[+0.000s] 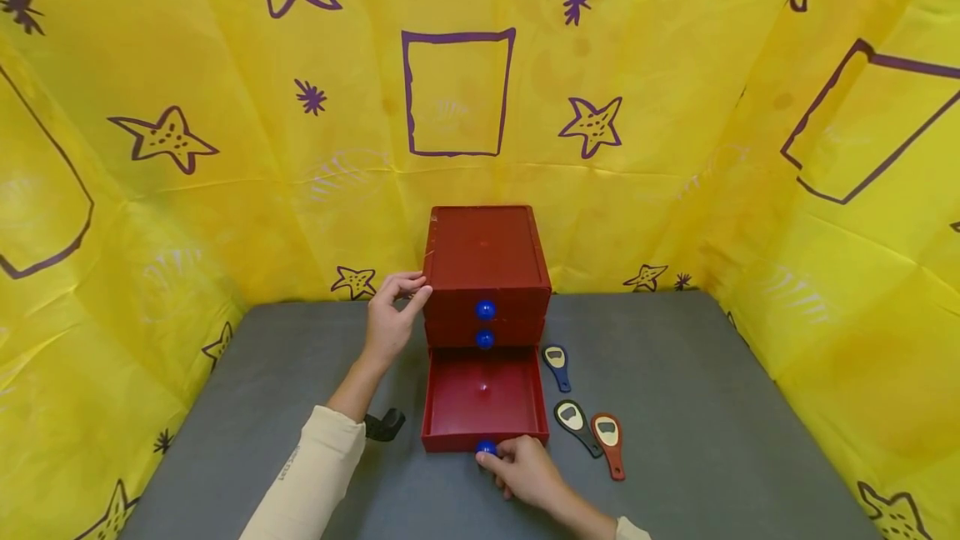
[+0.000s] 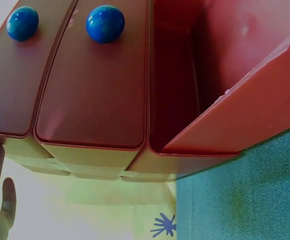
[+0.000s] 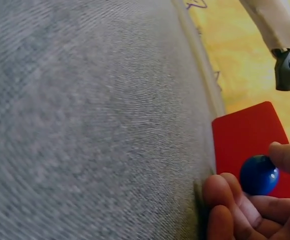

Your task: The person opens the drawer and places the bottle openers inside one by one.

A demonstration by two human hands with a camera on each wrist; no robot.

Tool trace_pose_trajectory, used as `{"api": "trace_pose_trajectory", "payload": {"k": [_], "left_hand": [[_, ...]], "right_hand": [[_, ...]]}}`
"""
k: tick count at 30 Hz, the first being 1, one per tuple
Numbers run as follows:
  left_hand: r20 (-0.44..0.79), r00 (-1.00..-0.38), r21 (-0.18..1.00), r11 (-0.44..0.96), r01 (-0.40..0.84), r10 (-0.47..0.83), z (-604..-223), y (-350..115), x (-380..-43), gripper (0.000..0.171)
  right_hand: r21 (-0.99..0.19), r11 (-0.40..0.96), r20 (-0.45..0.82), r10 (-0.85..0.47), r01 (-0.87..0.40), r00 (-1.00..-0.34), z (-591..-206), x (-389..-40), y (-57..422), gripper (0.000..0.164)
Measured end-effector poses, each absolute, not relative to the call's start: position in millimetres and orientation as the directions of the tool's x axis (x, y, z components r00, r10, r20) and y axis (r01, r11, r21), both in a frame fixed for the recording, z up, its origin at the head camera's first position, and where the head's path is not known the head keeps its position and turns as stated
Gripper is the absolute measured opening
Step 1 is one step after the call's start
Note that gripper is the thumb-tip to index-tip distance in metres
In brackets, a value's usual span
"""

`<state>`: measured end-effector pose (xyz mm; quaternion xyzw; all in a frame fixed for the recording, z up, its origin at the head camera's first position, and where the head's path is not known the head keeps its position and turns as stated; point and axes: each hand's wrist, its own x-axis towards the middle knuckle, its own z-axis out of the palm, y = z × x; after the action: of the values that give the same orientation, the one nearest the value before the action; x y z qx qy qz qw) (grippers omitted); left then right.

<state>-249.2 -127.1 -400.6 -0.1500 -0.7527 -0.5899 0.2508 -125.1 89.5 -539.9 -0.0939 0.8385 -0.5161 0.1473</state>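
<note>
A red three-drawer cabinet [image 1: 483, 248] stands on the grey table, with a blue ball knob on each drawer. Its bottom drawer [image 1: 442, 443] is pulled out, and its visible floor is bare. My right hand [image 1: 525, 469] holds that drawer's blue knob [image 3: 257, 176] between thumb and curled fingers. At the cabinet's upper left side, my left hand [image 1: 390, 319] rests its fingertips against the wall, fingers extended. The left wrist view shows part of this hand at its edge, beside the closed upper drawers [image 2: 92, 90].
To the right of the cabinet lie a blue bottle opener [image 1: 561, 378], a black bottle opener [image 1: 588, 440] and a red bottle opener [image 1: 616, 462]. Yellow patterned cloth [image 1: 465, 182] encloses the back and sides of the grey table [image 1: 697, 407]. A black device [image 1: 385, 425] sits at the left wrist.
</note>
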Motion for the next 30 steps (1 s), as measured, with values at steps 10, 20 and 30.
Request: {"api": "trace_pose_trajectory", "payload": {"k": [10,20,30], "left_hand": [[0.565,-0.822,0.807,0.256,0.532,-0.073,-401,-128,-248,0.018],[0.568,-0.82,0.807,0.245,0.538,-0.072,-401,-128,-248,0.018],[0.565,-0.823,0.809,0.238,0.537,-0.065,-399,-126,-248,0.017]], "right_hand": [[-0.842,0.537,-0.25,-0.484,-0.059,-0.838,-503,-120,107,0.026],[-0.994,0.096,-0.049,-0.821,-0.053,-0.569,-457,-160,162,0.035],[-0.845,0.522,-0.045,-0.284,-0.115,-0.958,-466,-217,180,0.027]]}}
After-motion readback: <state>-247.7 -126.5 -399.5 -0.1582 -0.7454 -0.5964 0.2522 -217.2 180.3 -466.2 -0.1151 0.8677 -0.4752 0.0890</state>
